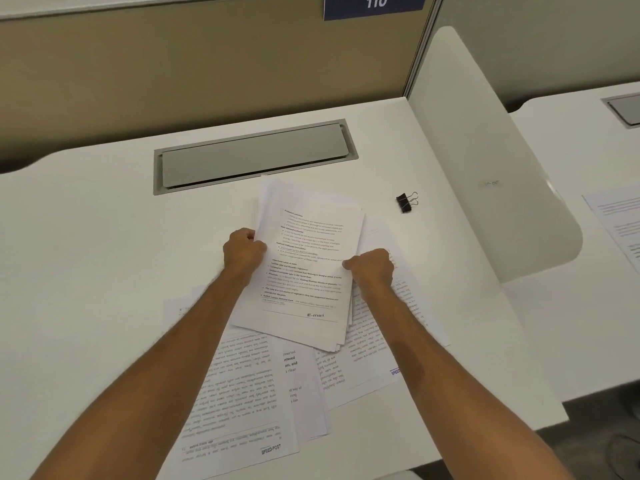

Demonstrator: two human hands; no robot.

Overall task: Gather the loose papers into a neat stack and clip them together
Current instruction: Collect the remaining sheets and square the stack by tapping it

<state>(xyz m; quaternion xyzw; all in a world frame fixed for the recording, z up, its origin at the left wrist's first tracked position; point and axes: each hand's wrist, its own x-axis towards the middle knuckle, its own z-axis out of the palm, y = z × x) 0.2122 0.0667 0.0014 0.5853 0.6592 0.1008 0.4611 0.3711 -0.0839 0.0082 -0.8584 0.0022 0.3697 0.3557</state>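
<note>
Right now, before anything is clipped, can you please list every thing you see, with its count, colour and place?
held paper stack: one, white, printed, over the desk centre
loose sheets: several, white, printed, flat on the desk under the forearms
binder clip: one, black, on the desk right of the stack, untouched
desk: one, white
cable hatch: one, grey, in the desk behind the stack
number sign: one, blue, reads 110, top edge
side divider: one, white, right of the desk
left hand: one, grips the stack's left edge
right hand: one, grips the stack's right edge
</note>
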